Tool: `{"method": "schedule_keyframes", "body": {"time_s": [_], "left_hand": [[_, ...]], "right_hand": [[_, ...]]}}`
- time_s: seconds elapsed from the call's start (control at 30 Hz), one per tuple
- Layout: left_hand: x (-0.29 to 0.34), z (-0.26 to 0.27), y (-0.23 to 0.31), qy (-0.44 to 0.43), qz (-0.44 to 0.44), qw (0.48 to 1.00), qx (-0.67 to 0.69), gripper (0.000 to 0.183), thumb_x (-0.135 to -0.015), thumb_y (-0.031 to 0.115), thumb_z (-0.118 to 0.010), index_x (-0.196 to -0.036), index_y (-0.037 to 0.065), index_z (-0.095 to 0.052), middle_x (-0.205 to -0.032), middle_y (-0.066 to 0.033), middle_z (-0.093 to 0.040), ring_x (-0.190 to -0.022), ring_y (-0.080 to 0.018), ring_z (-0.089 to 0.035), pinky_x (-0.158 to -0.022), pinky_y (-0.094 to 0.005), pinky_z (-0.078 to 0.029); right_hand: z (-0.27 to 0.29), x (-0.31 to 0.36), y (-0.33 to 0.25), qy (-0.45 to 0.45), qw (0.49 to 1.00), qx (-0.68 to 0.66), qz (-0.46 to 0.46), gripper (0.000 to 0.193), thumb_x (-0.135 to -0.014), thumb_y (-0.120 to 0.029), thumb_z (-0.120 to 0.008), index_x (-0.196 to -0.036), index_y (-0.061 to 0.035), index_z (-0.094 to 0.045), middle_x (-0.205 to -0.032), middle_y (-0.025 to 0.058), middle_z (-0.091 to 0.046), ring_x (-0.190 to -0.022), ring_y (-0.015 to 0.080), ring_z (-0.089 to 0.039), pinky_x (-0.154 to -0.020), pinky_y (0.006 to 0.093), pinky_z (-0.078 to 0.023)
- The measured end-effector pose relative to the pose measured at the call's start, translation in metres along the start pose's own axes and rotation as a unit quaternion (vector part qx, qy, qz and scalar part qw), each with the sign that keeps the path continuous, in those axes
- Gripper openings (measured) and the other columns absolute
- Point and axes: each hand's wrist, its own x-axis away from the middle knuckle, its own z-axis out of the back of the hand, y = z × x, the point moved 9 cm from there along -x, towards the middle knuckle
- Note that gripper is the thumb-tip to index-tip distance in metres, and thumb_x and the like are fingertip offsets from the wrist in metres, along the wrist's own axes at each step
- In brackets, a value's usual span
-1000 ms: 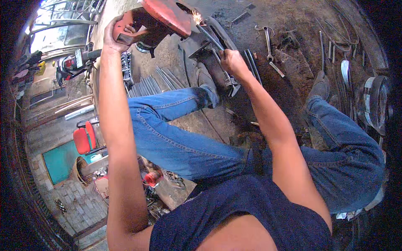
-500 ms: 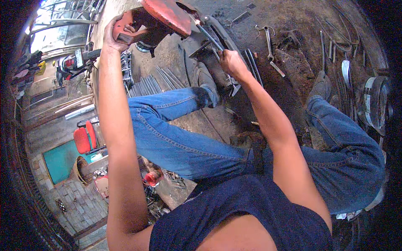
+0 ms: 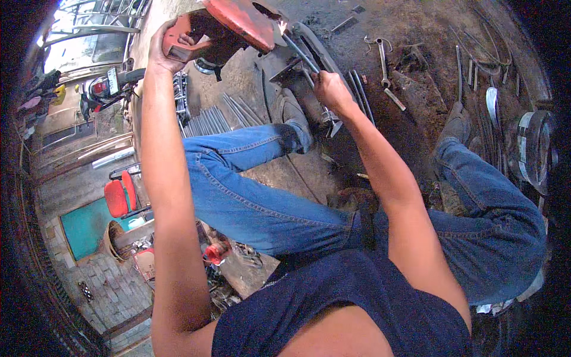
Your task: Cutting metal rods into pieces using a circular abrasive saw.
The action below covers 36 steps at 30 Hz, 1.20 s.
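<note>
At the upper left, my left hand (image 3: 165, 49) is wrapped round the red handle (image 3: 181, 46) of what looks like a cut-off saw. Its rounded red guard (image 3: 241, 22) reaches the top edge of the view, and the disc is hidden. My right hand (image 3: 331, 91) grips a slim grey metal rod (image 3: 302, 55), fingers closed round it. The rod slants up and left, and a small bright glow shows at its far end beside the guard. Just right of the rod lies a long slotted grey metal part (image 3: 315, 44).
Several cut metal rods (image 3: 206, 122) lie left of my left foot. A combination wrench (image 3: 382, 62) rests on the dark floor at the right. Further right stands a round black drum-like object (image 3: 531, 149). A motorcycle (image 3: 98, 89) and a red-seated chair (image 3: 117, 198) are at the left.
The red guard and handle have shifted very slightly right. The glow at the rod's far end looks larger and brighter. Both hands keep their grips.
</note>
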Motion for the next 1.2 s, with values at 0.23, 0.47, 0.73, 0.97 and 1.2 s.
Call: {"method": "schedule_keyframes", "body": {"time_s": [0.23, 0.47, 0.73, 0.97, 1.2], "left_hand": [[-0.001, -0.003, 0.002, -0.028, -0.009, 1.0, -0.006, 0.023, -0.08, 0.016, -0.058, -0.094, 0.001, -0.048, -0.073, -0.0093, -0.049, -0.05, -0.0143, -0.05, -0.046, -0.0213, -0.049], [-0.001, -0.001, 0.001, -0.026, 0.004, 1.0, -0.004, 0.025, -0.081, 0.019, -0.057, -0.096, 0.001, -0.047, -0.072, -0.0089, -0.049, -0.051, -0.0147, -0.05, -0.051, -0.028, -0.051], [-0.006, 0.008, -0.004, -0.017, 0.034, 0.999, 0.03, 0.036, -0.075, 0.021, -0.063, -0.101, 0.002, -0.047, -0.078, -0.0086, -0.047, -0.058, -0.0133, -0.049, -0.052, -0.0219, -0.049], [0.003, -0.006, -0.014, -0.046, 0.062, 0.994, 0.072, 0.033, -0.079, 0.02, -0.059, -0.099, -0.002, -0.045, -0.07, -0.0087, -0.048, -0.064, -0.0175, -0.054, -0.062, -0.0298, -0.052], [-0.004, -0.006, -0.006, -0.09, -0.015, 0.996, -0.005, 0.038, -0.081, 0.019, -0.053, -0.108, -0.006, -0.044, -0.087, -0.0163, -0.049, -0.074, -0.0226, -0.052, -0.07, -0.0356, -0.05]], "right_hand": [[0.007, 0.005, -0.005, 0.051, 0.995, 0.045, 0.067, 0.015, -0.074, -0.008, -0.046, -0.08, 0.0037, -0.053, -0.074, 0.0302, -0.056, -0.073, 0.0453, -0.055, -0.065, 0.0511, -0.043], [-0.001, 0.008, -0.005, 0.013, 0.998, 0.031, 0.053, 0.017, -0.081, -0.014, -0.044, -0.085, 0.002, -0.049, -0.084, 0.028, -0.056, -0.083, 0.0436, -0.055, -0.072, 0.0499, -0.043], [-0.035, -0.015, 0.047, -0.046, 0.972, -0.222, -0.06, 0.031, -0.085, -0.025, -0.051, -0.101, 0.0006, -0.058, -0.094, 0.0204, -0.061, -0.081, 0.029, -0.06, -0.07, 0.0361, -0.046], [-0.05, -0.005, 0.082, -0.12, 0.853, -0.468, -0.198, 0.032, -0.088, -0.034, -0.048, -0.09, -0.0048, -0.059, -0.071, 0.0001, -0.053, -0.058, 0.0112, -0.046, -0.053, 0.0256, -0.035], [-0.046, -0.001, 0.08, -0.13, 0.834, -0.47, -0.258, 0.034, -0.085, -0.039, -0.05, -0.087, -0.0058, -0.059, -0.069, 0.0016, -0.053, -0.057, 0.0126, -0.045, -0.053, 0.028, -0.035]]}}
